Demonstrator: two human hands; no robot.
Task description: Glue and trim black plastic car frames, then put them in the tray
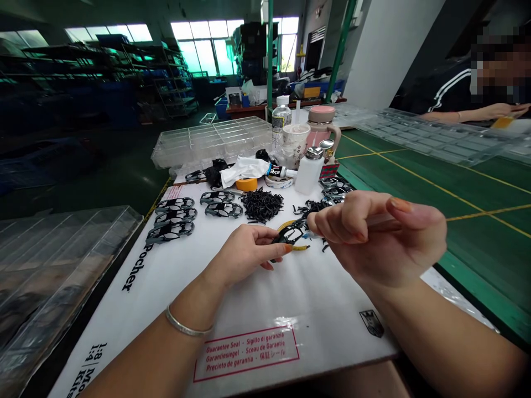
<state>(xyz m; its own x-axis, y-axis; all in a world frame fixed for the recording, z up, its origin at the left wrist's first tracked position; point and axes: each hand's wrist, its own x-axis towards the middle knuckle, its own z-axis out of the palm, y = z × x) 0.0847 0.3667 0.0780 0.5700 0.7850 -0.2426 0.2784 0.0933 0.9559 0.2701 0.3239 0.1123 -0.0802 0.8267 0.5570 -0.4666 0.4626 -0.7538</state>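
Note:
Pinched between the thumb and fingers of my left hand (249, 249) is a black plastic frame part (291, 234) with openings in it, held just above the white board. A yellow curved strip (301, 248) shows beside that part. My right hand (373, 237) is raised close to the camera at the right, its fingers curled shut. Something thin with a bluish tip shows by its fingertips, but I cannot make out what it is. Beyond the hands lies a pile of small black pieces (262, 205), and a second, looser pile (311, 208) is partly hidden by my right hand.
Similar dark frame parts (174, 229) sit in rows at the left. Behind are an orange tape roll (246, 184), a glue tube (282, 171), a white dispenser bottle (309, 170), a cup (295, 141) and a pink mug (321, 124). A person works at the far right.

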